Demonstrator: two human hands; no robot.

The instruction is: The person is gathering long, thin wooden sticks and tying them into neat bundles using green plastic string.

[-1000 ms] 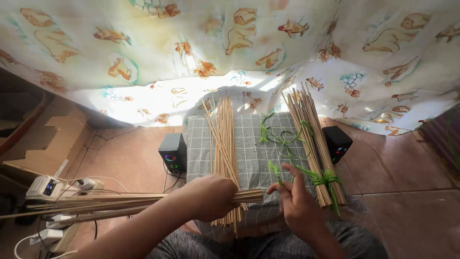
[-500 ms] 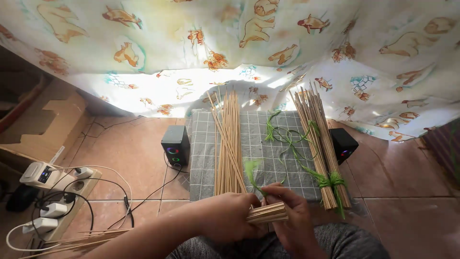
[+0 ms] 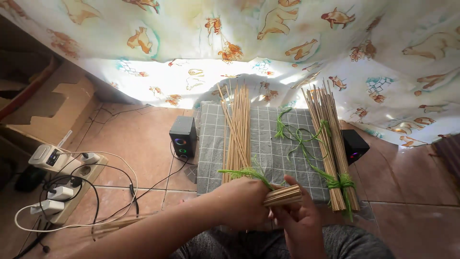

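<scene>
Low in the frame, the left hand [image 3: 242, 204] is clenched around a stick bundle [image 3: 283, 195] lying left-right, while the right hand [image 3: 299, 218] pinches green twine [image 3: 244, 172] draped over it.

Stick piles [image 3: 238, 129] flanking open cloth [image 3: 266, 144]

We are seeing loose sticks [image 3: 238, 132] lying on the cloth [image 3: 266, 144], strings [image 3: 297, 139] right of them, a tied bundle [image 3: 333, 146] farther right (speakers [image 3: 183, 137] flanking), power strip [image 3: 72, 184] far left.
</scene>
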